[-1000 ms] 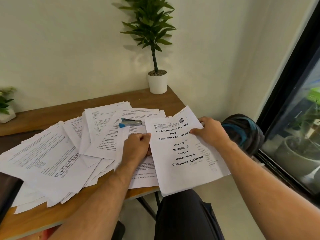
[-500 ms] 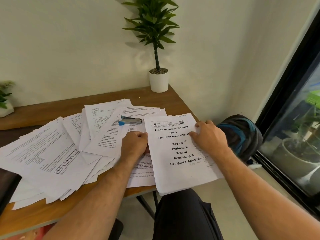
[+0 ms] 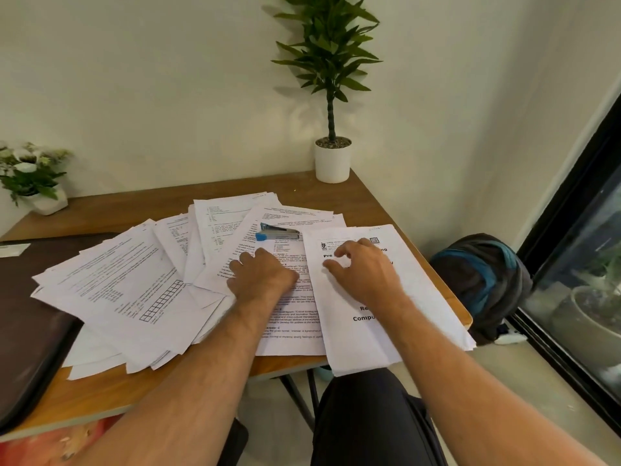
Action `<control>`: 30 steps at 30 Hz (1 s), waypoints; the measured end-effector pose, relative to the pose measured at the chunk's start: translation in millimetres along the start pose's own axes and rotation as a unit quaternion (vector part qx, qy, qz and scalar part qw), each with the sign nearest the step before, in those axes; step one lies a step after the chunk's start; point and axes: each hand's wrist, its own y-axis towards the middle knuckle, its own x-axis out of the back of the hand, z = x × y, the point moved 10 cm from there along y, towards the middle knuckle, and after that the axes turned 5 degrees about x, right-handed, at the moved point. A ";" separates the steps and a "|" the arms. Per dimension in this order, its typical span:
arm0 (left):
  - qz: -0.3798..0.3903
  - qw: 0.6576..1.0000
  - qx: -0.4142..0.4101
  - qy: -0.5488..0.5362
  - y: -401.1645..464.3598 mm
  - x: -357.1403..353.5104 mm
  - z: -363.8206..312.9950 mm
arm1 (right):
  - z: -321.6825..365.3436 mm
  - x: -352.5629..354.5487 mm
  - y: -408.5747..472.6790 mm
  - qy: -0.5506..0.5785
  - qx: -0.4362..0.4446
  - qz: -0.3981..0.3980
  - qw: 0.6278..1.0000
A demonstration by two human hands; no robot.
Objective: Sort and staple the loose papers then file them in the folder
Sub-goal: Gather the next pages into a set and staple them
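A brown wooden desk fills a pale-walled corner. At nine o'clock lies a dark flat folder; beside it loose white printed sheets fan across the middle. The left hand rests on them, fingers loosely curled, grasping nothing. A small blue-and-silver stapler sits at twelve o'clock of it. The right hand presses the white title-page stack, fingers released. Sorting appears under way; next, likely, gathering more matching sheets.
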 end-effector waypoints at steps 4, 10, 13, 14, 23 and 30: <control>0.016 0.999 0.018 -0.022 0.6 5.4 -1.5 | 16.6 -23.4 -9.0 -0.038 -0.001 0.020 0.999; 0.099 0.966 0.045 -0.235 30.2 2.0 14.7 | 25.7 -33.0 6.9 -0.100 -0.024 0.064 0.993; 0.060 0.971 0.021 -0.231 38.6 17.0 14.7 | 36.3 -35.6 17.4 -0.108 -0.019 0.064 0.992; 0.035 0.976 0.014 -0.215 41.3 20.1 16.0 | 37.2 -38.9 17.6 -0.103 -0.019 0.066 0.992; -0.016 0.972 0.025 -0.231 67.4 32.2 54.9 | 45.9 -45.7 14.5 -0.098 0.009 0.024 0.995; -0.029 0.977 0.018 -0.211 70.7 36.1 79.0 | 46.9 -49.6 12.1 -0.098 0.007 0.039 0.994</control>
